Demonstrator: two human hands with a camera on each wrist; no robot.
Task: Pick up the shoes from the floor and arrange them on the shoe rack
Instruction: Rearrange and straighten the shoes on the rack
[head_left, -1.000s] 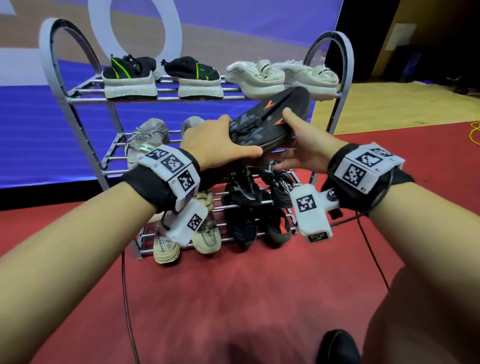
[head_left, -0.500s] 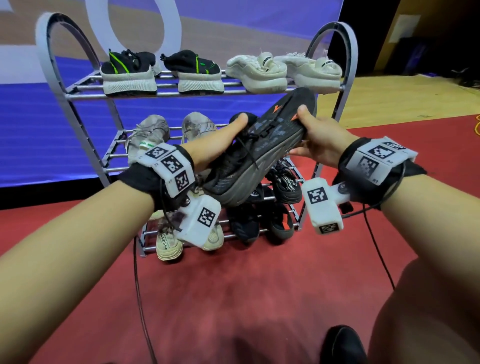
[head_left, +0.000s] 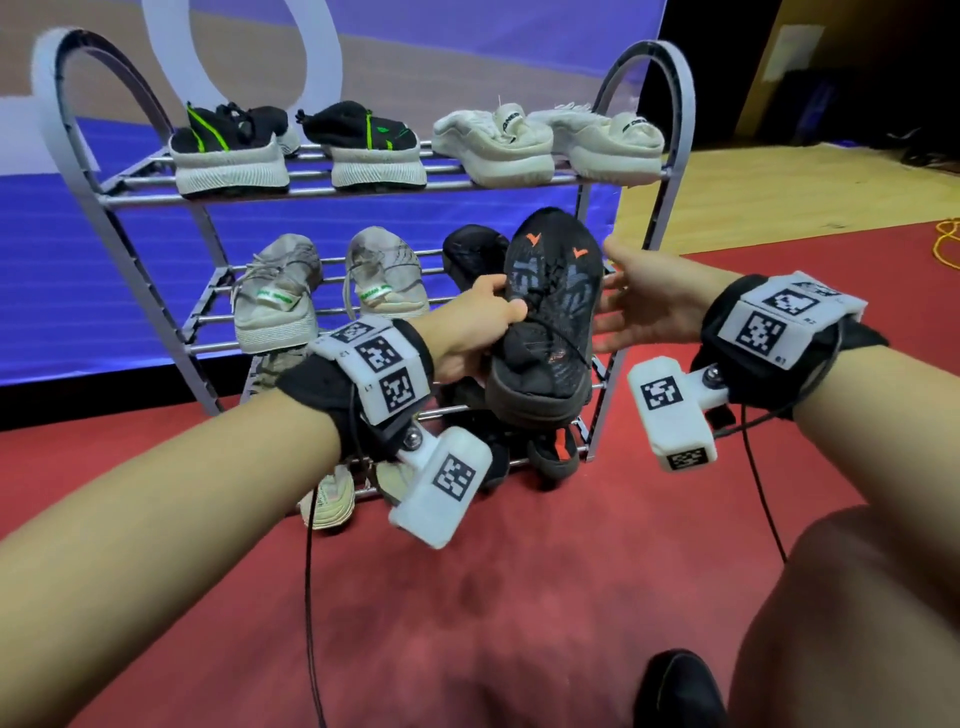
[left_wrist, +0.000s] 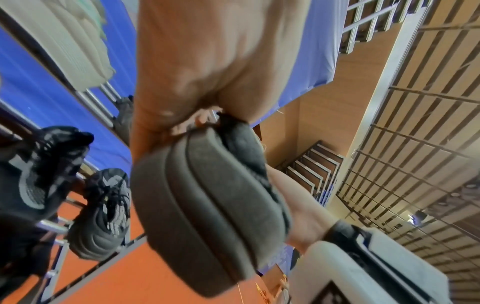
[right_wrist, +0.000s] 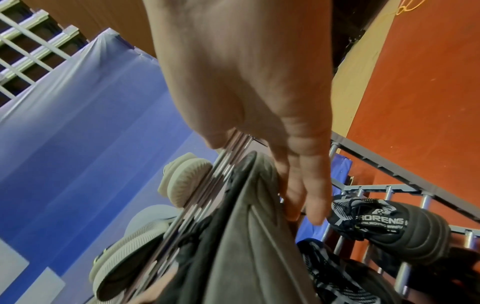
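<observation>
1. Bare forearms, no sleeves; black fabric band around each wrist.
2. White block (head_left: 371, 358) bearing black square code markers atop the left wrist band; matching block (head_left: 784, 322) atop the right.
3. White marker-tagged camera housing (head_left: 441, 488) below the left block on a ball joint; another (head_left: 675, 415) below the right.
4. Thin black cables trailing from both housings.

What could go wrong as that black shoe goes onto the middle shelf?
The left hand alone grips the black shoe, near its collar, while the right hand rests flat against its side, so it could twist loose. The gap beside the other black shoe looks narrow, so that one may get knocked. The shelf is only thin bars, so the sole could tip between them.
</observation>
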